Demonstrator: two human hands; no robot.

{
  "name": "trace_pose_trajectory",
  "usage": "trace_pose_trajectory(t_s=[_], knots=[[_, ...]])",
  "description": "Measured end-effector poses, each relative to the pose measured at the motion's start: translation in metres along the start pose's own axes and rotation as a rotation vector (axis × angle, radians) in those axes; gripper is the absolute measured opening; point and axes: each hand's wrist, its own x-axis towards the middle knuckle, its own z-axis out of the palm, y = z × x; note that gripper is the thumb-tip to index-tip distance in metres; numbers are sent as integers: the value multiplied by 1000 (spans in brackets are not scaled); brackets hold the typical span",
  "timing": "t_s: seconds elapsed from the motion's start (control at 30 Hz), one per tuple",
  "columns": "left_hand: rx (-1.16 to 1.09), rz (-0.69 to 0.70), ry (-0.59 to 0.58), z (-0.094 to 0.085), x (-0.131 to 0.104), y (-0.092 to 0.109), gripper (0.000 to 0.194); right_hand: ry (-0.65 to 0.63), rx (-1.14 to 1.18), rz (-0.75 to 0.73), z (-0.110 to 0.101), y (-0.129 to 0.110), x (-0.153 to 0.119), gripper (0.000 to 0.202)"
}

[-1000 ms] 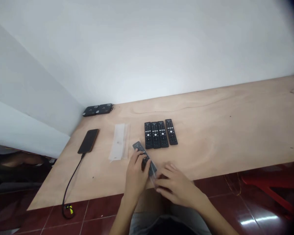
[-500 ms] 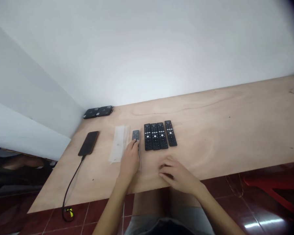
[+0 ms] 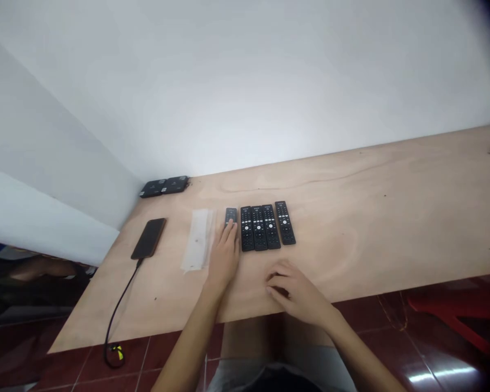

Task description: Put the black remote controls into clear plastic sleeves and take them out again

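My left hand [image 3: 224, 253] lies over a dark remote [image 3: 231, 214], its fingers stretched out on top and hiding the lower part. To the right, three black remotes [image 3: 258, 228] lie side by side, and another black remote [image 3: 285, 222] is a small gap further right. My right hand [image 3: 288, 286] rests near the front edge below the remotes, fingers loosely curved and apart, with nothing in it. Flat clear plastic sleeves [image 3: 197, 239] lie left of my left hand.
A phone [image 3: 148, 238] with a black cable [image 3: 118, 310] lies on the left of the wooden table [image 3: 375, 234]. Two black boxes [image 3: 175, 184] sit at the back left corner against the wall. A red plastic chair [image 3: 453, 310] stands at the lower right.
My left hand and the remote under it have moved up and right, close beside the row. Its fingers lie flatter now. My right hand has hardly moved.
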Motion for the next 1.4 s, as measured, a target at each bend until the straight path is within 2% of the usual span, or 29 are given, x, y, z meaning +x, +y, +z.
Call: trace_pose_trajectory(t_s=[0.17, 0.4, 0.43, 0.53, 0.57, 0.6, 0.67, 0.77, 0.9, 1.0, 1.13, 1.2, 1.33, 1.4], knots=[[15, 204, -50, -11, -8, 10, 64, 1, 35, 12, -1, 0, 1, 16], [-21, 175, 11, -29, -54, 38, 50, 117, 54, 66, 0, 2, -7, 12], [-25, 175, 8, -31, -62, 44, 48, 132, 40, 67, 1, 1, -8, 20], [-60, 184, -36, -36, -83, 63, 47, 123, -24, 67, 8, 0, -10, 64], [-73, 186, -55, -36, -89, 69, 48, 109, -46, 64, 10, 0, -10, 73], [-83, 185, -73, -36, -94, 75, 49, 96, -63, 62, 10, 0, -11, 76], [-105, 181, -90, -35, -100, 82, 50, 79, -75, 52, 8, 1, -14, 68], [-133, 164, -74, -33, -104, 81, 47, 54, -42, 26, -5, 5, -20, 63], [-166, 128, -36, -37, -101, 66, 43, -1, 51, -4, -28, 16, -31, 60], [-268, 122, -63, -43, -96, 59, 33, -13, 122, 49, -38, 22, -35, 47], [-539, -36, -183, -51, -90, 64, 23, 83, 157, 165, -37, 22, -31, 37], [-653, -162, -216, -53, -88, 68, 21, 73, 139, 160, -32, 20, -27, 36], [-848, -424, -223, -47, -85, 70, 31, 13, 12, 76, -20, 20, -18, 58], [-894, -508, -226, -44, -82, 70, 35, 20, -36, 40, -15, 22, -13, 59]])
